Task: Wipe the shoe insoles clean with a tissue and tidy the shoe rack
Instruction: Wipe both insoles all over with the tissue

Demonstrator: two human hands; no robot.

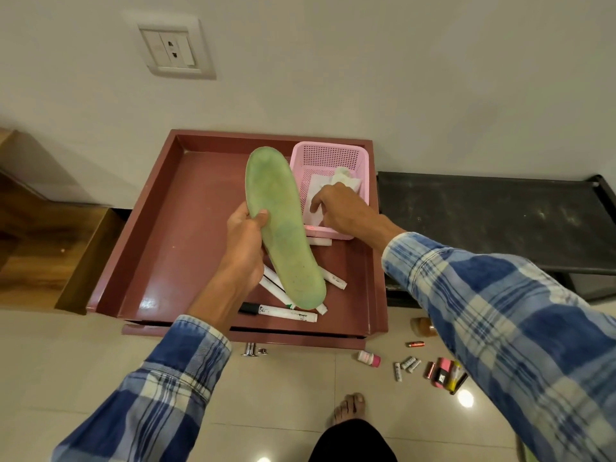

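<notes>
Pale wall and tiled floor surround the maroon tray (160, 228). Above its middle, your left hand (245, 241) grips the green insole (283, 228) by one long edge, thumb across its face. In the tray's far right corner sits the pink basket (328, 155). Your right hand (343, 208) reaches into it with bent fingers on the white tissue (343, 178), but you cannot tell whether they pinch it. Markers (283, 313) lie on the tray's near part. Right of the tray stands the black shoe rack (483, 221).

The insole (285, 225) hides parts of the markers (283, 313).
</notes>
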